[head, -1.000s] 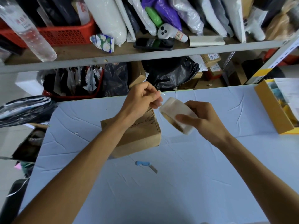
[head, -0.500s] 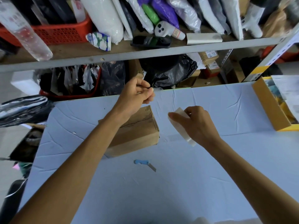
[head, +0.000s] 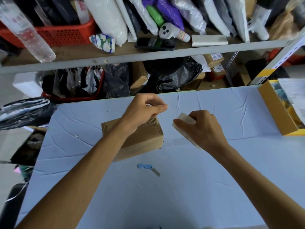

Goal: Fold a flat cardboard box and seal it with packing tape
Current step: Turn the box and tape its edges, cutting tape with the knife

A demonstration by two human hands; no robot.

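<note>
Bench (head: 189, 187): it carries all your work. The widest open room is the near half and the stretch right of the box, so draw your tape out that way.
Shelf (head: 148, 57): its rail runs above the far edge, just beyond your hands. Work low, since a strip lifted high or far would likely brush it.
Box (head: 145, 139): it stands folded up, left of centre, under your left wrist. Your forearm hides much of the top, so I cannot tell whether any tape is down.
Yellow tray (head: 274, 111): it sits at the right edge, well apart from your hands.
Left hand (head: 142, 111): it is above the box's far right corner. Its grip is closed to a thumb-and-forefinger pinch on what looks like the tape end (head: 165, 106), though this is too thin to be sure.
Right hand (head: 204, 129): it is right of the box, with its grip curled round the tape roll (head: 184, 120).
Tape: pull it taut and flat, then line it up over the top seam before you press.
Cutter (head: 147, 167): it lies near of the box with the blade out, so mind it when you reach.
</note>
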